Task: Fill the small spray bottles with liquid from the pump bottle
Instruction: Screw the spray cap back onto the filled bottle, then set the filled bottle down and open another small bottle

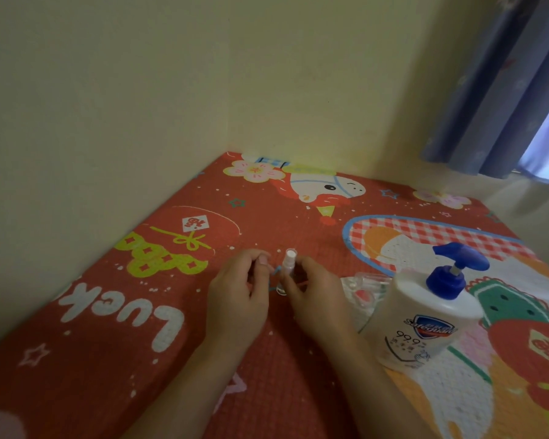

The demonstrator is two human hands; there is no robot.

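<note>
Clear plastic, the spray bottle [286,270] stands at frame centre, pinched by the right hand [314,296]; the left hand [240,296] curls around something unclear beside it. Steady its base while unscrewing, I judge, then bring it to the pump bottle [425,315] at lower right.

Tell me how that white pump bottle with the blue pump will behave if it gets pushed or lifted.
The pump bottle looks wide and squat, so a low push probably slides it rather than tips it. Its tall blue pump head raises the top, so a knock there may rock it. It likely feels heavy if full; the opaque body hides the level.
</note>
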